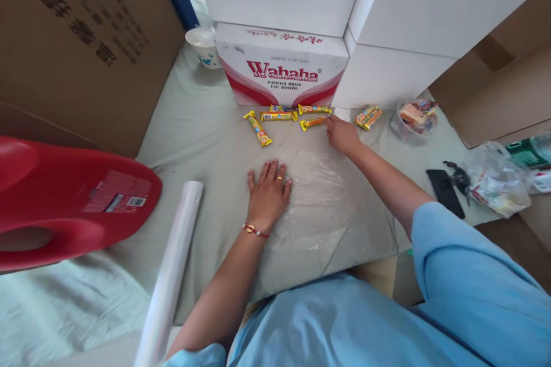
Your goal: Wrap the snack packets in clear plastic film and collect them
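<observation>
My left hand [269,195] lies flat with its fingers spread, on the left edge of a clear sheet of plastic film [322,195]. A ring and a red beaded bracelet are on it. Farther out, my right hand [343,136] has its fingers closed on the right end of a yellow-wrapped snack bar [312,123]; the fingertips are partly hidden. Several similar bars lie around it: one slanted bar [257,128], one level bar [279,116] with another partly behind it, and one bar [315,109] near the box. A bundle of bars [368,117] lies to the right.
A white Wahaha carton [284,77] stands behind the bars, with a paper cup [204,49] beside it. On the left are a film roll [172,269] and a red jug [73,195]. Rightward sit a tub of snacks [415,120], a phone [445,192], keys [460,178] and a plastic bag [499,178].
</observation>
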